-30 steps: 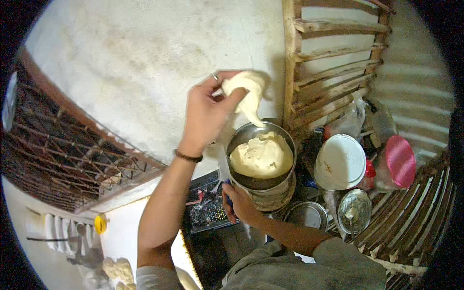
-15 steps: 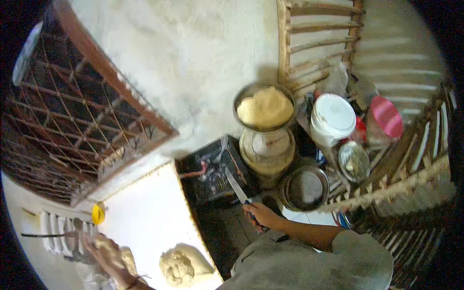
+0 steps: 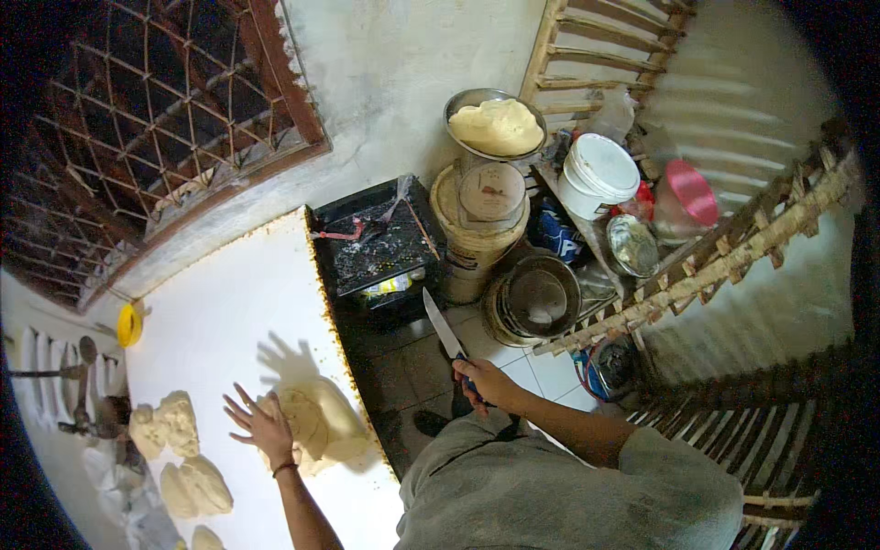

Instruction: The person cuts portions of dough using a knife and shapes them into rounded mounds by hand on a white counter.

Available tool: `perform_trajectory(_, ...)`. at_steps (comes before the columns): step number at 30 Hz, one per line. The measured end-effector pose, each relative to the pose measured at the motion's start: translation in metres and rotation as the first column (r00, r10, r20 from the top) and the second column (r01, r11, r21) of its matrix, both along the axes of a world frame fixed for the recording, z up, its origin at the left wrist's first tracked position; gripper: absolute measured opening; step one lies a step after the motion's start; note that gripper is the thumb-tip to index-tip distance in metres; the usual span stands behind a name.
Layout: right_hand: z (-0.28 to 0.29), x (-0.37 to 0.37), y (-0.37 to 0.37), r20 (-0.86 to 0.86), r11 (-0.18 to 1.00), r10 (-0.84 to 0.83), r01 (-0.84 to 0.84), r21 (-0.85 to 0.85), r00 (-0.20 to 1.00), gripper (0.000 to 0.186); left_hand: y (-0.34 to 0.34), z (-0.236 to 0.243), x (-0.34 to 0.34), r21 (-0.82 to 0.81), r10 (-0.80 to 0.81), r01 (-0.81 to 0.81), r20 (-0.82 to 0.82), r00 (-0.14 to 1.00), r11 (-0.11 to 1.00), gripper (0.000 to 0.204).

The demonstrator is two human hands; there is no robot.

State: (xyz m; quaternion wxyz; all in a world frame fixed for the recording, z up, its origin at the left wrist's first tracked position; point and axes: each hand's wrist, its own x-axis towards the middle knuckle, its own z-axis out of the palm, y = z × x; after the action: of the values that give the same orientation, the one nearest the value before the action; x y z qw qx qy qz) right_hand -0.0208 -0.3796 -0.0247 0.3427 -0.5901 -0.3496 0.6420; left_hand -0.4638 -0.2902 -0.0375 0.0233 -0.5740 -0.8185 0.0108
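My right hand (image 3: 481, 383) is closed round the dark handle of a kitchen knife (image 3: 442, 323), held off the table's edge with its blade pointing up and away. Over the white tabletop (image 3: 229, 312), my left hand (image 3: 260, 425) has its fingers spread and grips nothing. It is beside a large lump of pale dough (image 3: 321, 420), partly covering its left side; whether it touches the dough I cannot tell. Farther left lie smaller dough pieces: a rough one (image 3: 167, 425), a smooth one (image 3: 198, 486) and one near the lower rim (image 3: 205, 539).
A yellow ring (image 3: 129, 324) sits at the table's far left. Beyond the right edge stand a black crate (image 3: 374, 243), a bowl of dough (image 3: 496, 126) above a bucket (image 3: 480, 220), a dark round pan (image 3: 541, 298), a white lidded bucket (image 3: 599, 176) and a pink tub (image 3: 692, 192).
My left hand has moved right, from the dough pieces at the left to the large lump. The view has shifted. The knife stays in my right hand.
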Motion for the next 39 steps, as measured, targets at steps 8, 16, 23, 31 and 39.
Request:
perform_trajectory(8, 0.005, 0.015, -0.023, -0.021, 0.955, -0.224, 0.215, -0.206, 0.974, 0.042, 0.009, -0.015, 0.029, -0.263, -0.109, 0.114, 0.034, 0.993, 0.958, 0.084)
perform_trajectory(16, -0.013, 0.082, -0.009, -0.109, 0.876, -0.48, 0.467, -0.122, 0.871, 0.043, 0.05, -0.036, 0.001, 0.602, -0.469, -0.278, 0.777, 0.421, 0.748, 0.024)
perform_trajectory(23, -0.011, 0.169, 0.054, -0.269, 0.716, -0.696, 0.674, -0.182, 0.666, 0.037, 0.179, 0.038, 0.173, 0.56, -0.57, -0.253, 0.821, 0.038, 0.789, 0.047)
perform_trajectory(31, 0.066, 0.26, 0.178, -0.37, 0.708, -0.616, 0.695, 0.126, 0.695, 0.038, 0.317, 0.144, 0.561, 0.649, -0.864, 0.676, 0.502, -0.036, 0.349, 0.052)
perform_trajectory(39, 0.085, 0.306, 0.256, -0.56, 0.734, -0.536, 0.676, 0.059, 0.632, 0.042, 0.397, 0.158, 0.699, 0.025, -0.86, 0.907, 0.33, 0.389, 0.42, 0.047)
